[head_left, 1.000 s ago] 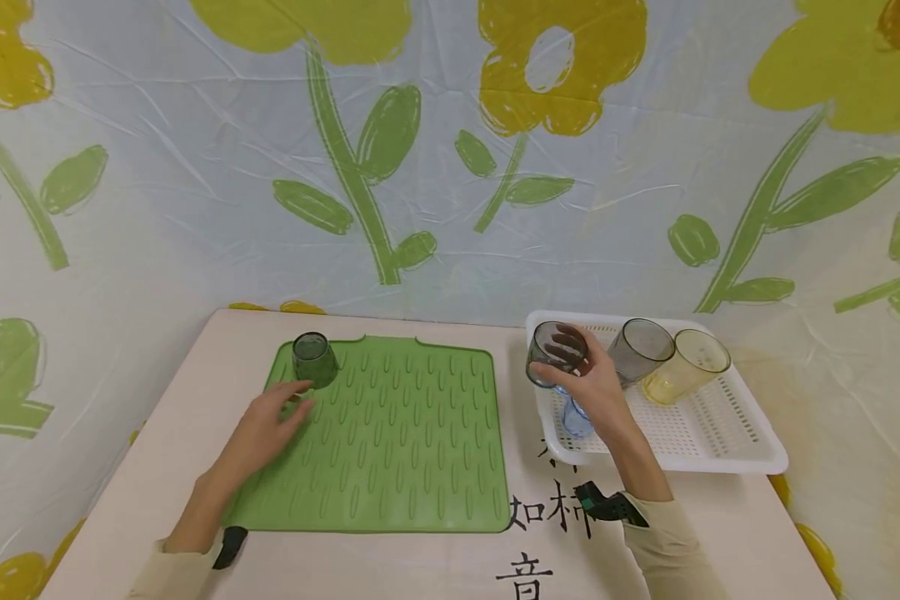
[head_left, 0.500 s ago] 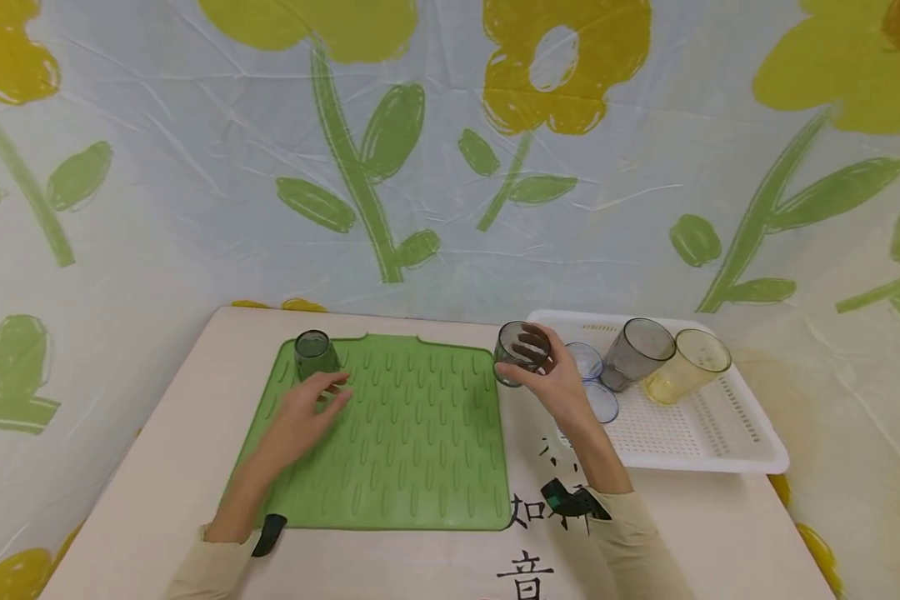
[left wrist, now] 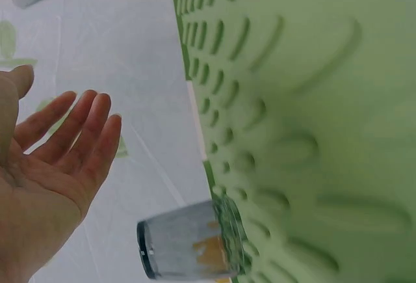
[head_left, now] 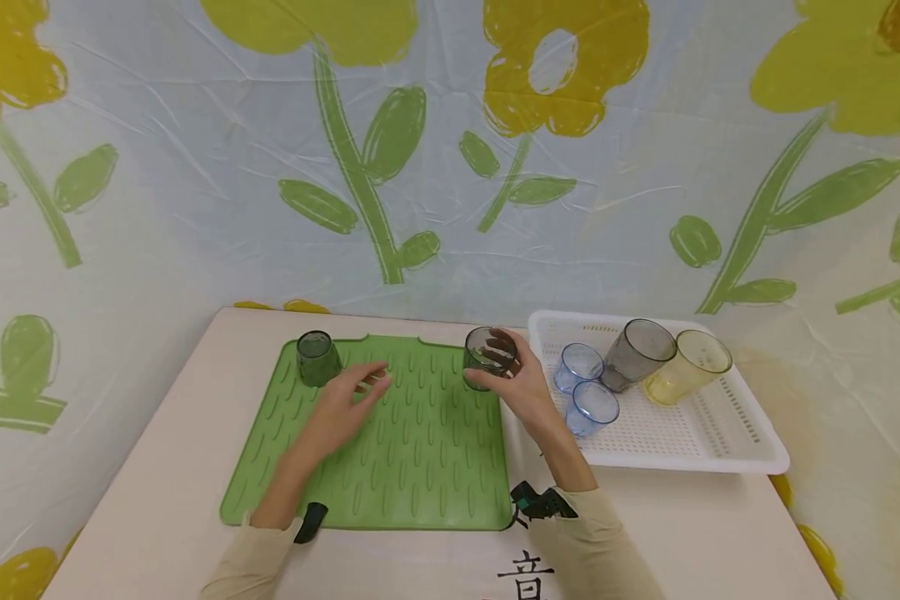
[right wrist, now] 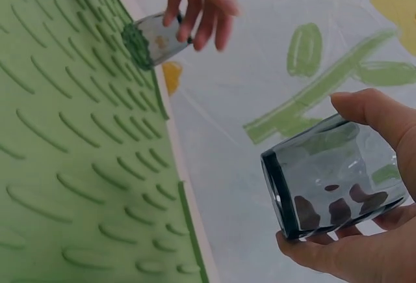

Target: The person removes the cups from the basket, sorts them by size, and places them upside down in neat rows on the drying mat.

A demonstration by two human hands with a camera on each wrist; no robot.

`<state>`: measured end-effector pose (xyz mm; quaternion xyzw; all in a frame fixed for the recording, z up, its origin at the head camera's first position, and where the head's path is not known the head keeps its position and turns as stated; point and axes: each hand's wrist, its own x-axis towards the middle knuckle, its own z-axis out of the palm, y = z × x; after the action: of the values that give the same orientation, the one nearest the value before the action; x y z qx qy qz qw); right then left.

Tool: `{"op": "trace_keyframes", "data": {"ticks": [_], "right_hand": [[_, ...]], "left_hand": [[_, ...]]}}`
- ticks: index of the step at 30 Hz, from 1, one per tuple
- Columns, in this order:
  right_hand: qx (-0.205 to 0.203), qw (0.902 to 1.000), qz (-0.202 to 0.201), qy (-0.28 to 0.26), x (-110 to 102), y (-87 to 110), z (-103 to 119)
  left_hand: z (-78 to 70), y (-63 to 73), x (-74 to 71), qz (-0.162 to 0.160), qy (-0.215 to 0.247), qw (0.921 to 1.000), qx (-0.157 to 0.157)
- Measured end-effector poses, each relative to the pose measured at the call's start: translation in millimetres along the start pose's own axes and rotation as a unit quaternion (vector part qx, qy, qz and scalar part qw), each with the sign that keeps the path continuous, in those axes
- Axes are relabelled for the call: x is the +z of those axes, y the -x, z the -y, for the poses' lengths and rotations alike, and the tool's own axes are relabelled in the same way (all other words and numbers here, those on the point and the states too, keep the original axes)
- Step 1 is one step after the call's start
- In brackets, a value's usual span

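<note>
My right hand (head_left: 527, 387) grips a grey glass tumbler (right wrist: 328, 175) around its side, thumb on one side and fingers on the other. It is raised over the right back corner of the green ridged drying mat (head_left: 412, 467), thick base toward the mat and mouth up. My left hand (head_left: 337, 417) hovers over the mat's left half, fingers spread loosely and holding nothing. Behind and left of it a second grey tumbler (head_left: 317, 360) stands upside down on the mat; in the left wrist view this tumbler (left wrist: 188, 241) has its rim on the ridges.
A white plastic basket (head_left: 750, 454) stands on the table at the right. Inside are two small blue glasses, one of them a front blue glass (head_left: 592, 408), a tall grey glass (head_left: 637, 354) and a yellow glass (head_left: 686, 367). A flower-printed cloth (head_left: 450, 275) hangs behind the table.
The right hand has carried the grey tumbler left, from over the basket to over the mat. My left hand has moved right, away from the upside-down tumbler.
</note>
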<state>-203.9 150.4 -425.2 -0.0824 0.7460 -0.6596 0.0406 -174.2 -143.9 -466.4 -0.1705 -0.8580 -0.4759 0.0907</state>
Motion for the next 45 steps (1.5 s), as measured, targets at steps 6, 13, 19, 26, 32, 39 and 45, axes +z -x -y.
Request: {"op": "trace_keyframes", "data": {"ticks": [6, 13, 19, 26, 32, 39, 45], "right_hand": [[-0.013, 0.9998, 0.014, -0.004, 13.4, -2.2, -8.6], [-0.006, 0.9997, 0.023, -0.006, 28.1, -1.6, -12.1], [-0.001, 0.9992, 0.038, -0.011, 40.3, -0.5, -16.6], [-0.004, 0.9983, 0.049, -0.032, 55.0, 1.0, -22.9], [-0.027, 0.9972, 0.060, -0.036, 63.0, 2.4, -28.5], [-0.057, 0.9958, 0.069, -0.020, 67.7, 2.8, -34.1], [-0.050, 0.9942, 0.092, -0.024, 68.1, 4.1, -37.7]], "left_hand": [[-10.8, -8.4, 12.4, 0.005, 0.022, 0.9997, -0.008], [-21.8, -14.8, 27.3, 0.008, 0.051, 0.9986, -0.013], [-29.7, -19.6, 38.6, 0.011, 0.075, 0.9968, -0.027], [-37.1, -22.6, 47.3, -0.001, 0.103, 0.9936, -0.047], [-42.2, -23.8, 52.1, -0.002, 0.078, 0.9951, -0.060], [-47.3, -23.1, 54.3, 0.000, 0.029, 0.9947, -0.099], [-48.1, -22.7, 54.4, -0.016, 0.018, 0.9950, -0.096]]}}
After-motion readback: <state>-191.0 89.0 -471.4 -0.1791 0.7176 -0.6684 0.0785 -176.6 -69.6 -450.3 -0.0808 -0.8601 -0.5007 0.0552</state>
